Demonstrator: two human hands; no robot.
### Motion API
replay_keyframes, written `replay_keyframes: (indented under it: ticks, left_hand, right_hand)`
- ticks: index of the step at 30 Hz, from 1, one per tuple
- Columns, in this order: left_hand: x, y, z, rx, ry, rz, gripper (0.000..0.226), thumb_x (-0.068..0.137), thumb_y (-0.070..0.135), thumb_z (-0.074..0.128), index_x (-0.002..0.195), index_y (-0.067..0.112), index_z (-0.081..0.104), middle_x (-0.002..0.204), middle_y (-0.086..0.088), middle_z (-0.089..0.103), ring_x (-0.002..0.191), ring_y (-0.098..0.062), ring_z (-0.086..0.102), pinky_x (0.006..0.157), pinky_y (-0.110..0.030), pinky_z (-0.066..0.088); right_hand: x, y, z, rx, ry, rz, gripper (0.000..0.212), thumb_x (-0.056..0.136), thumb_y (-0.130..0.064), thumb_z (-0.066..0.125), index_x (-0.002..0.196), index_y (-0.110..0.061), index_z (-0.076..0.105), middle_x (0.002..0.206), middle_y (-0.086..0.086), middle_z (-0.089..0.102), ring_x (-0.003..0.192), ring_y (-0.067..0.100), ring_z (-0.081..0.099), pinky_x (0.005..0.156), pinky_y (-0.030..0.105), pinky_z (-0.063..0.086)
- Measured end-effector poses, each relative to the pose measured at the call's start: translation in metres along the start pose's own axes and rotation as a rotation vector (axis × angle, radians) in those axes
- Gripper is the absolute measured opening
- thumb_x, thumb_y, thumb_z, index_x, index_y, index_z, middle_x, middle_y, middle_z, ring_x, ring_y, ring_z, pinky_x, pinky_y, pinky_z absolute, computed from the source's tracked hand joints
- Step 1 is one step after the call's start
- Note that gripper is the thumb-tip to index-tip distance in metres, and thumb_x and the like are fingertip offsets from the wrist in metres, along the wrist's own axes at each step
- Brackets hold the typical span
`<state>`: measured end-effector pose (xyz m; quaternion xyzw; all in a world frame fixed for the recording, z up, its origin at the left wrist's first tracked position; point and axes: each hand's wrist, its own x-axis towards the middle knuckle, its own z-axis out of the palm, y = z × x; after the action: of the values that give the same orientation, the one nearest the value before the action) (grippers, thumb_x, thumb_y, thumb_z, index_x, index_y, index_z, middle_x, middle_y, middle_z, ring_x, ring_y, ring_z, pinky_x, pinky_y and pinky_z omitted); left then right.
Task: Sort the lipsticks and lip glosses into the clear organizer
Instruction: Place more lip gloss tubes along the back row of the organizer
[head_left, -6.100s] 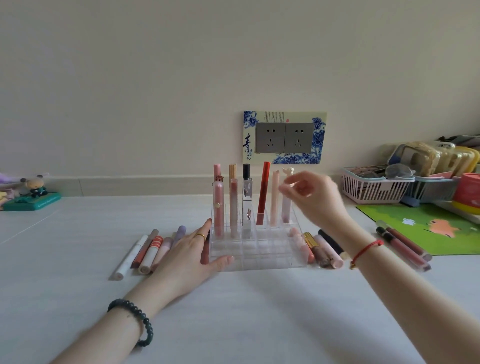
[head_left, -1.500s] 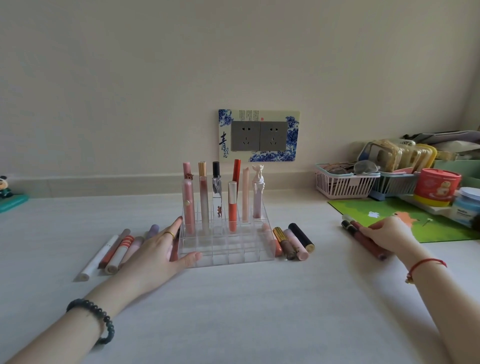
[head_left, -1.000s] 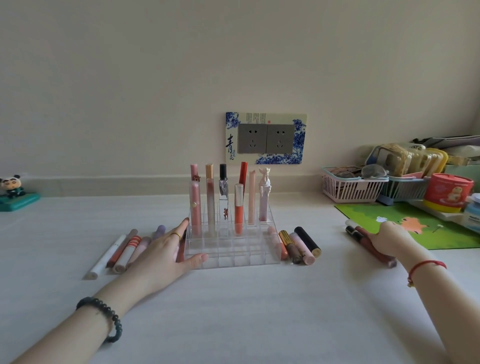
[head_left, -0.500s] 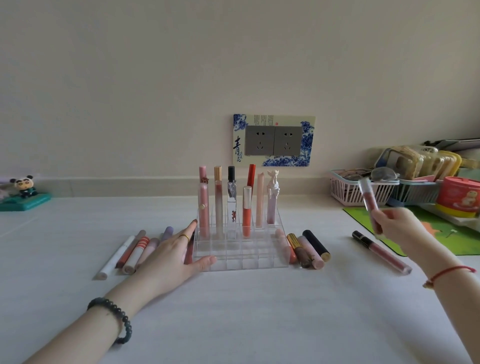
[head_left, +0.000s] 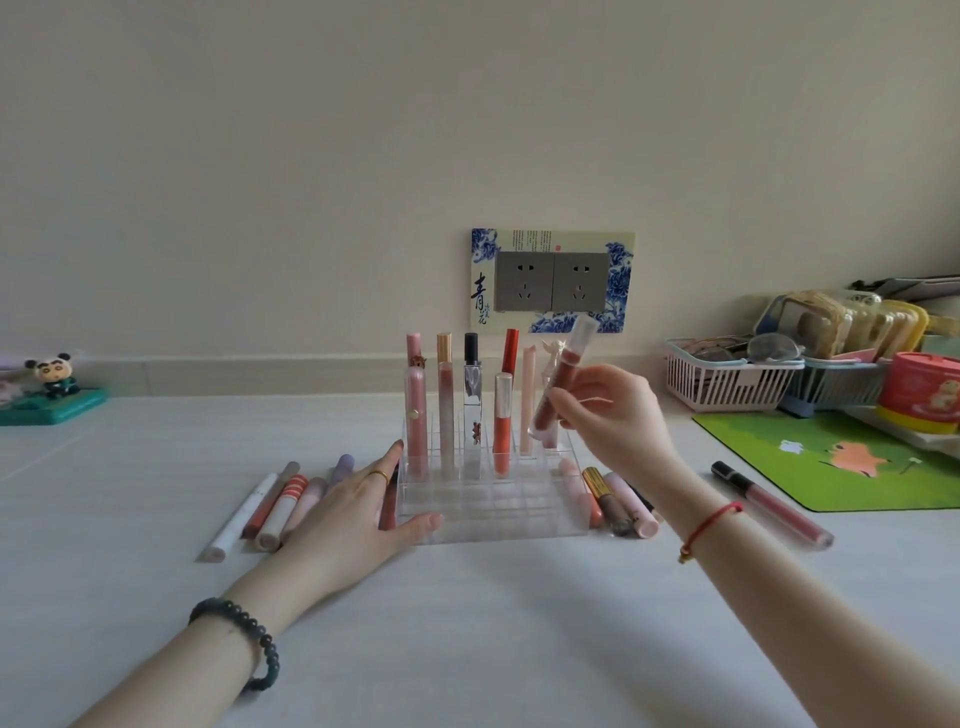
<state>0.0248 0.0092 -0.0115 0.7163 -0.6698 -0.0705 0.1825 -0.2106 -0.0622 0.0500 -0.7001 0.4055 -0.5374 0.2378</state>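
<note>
The clear organizer (head_left: 493, 522) stands mid-table with several tubes upright in its back rows. My right hand (head_left: 610, 415) pinches a dark red lip gloss (head_left: 561, 379), held tilted just above the organizer's back right cells. My left hand (head_left: 353, 512) lies flat against the organizer's left side, thumb along its front edge. Several lip tubes (head_left: 283, 506) lie in a row left of the organizer, partly under my left hand. More tubes (head_left: 615, 501) lie at its right side, and one long pink gloss (head_left: 769, 504) lies alone further right.
A green mat (head_left: 841, 462) covers the table's right part. Behind it stand a pink basket (head_left: 727, 379), a blue basket with pouches (head_left: 836, 382) and a red tin (head_left: 922, 392). A panda figure (head_left: 52, 384) sits far left. A wall socket plate (head_left: 553, 280) is behind the organizer.
My right hand picked a dark red gloss off the table at the right and carried it left to above the organizer. One long gloss stays there. My left hand kept still.
</note>
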Motion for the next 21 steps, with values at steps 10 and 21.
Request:
replay_keyframes:
  ticks: [10,21]
  left_hand:
    - [0.001,-0.001,0.000,0.027,0.032,0.013,0.107,0.052,0.088,0.022,0.144,0.034,0.009,0.123,-0.018,0.055,0.135,-0.023,0.032,0.107,-0.043,0.029]
    - [0.001,-0.002,0.001,0.013,0.032,0.025,0.108,0.053,0.088,0.025,0.145,0.034,0.007,0.122,-0.018,0.055,0.124,-0.030,0.044,0.102,-0.045,0.036]
  right_hand:
    - [0.000,0.016,0.025,-0.202,0.028,0.000,0.005,0.075,-0.016,0.066,0.078,-0.018,0.069,0.057,-0.020,0.061,0.056,-0.008,0.061,0.056,0.003,0.045]
    - [-0.006,0.026,0.032,-0.311,0.001,0.002,0.016,0.077,-0.020,0.063,0.066,-0.011,0.071,0.065,-0.022,0.055,0.066,0.003,0.048,0.069,0.029,0.042]
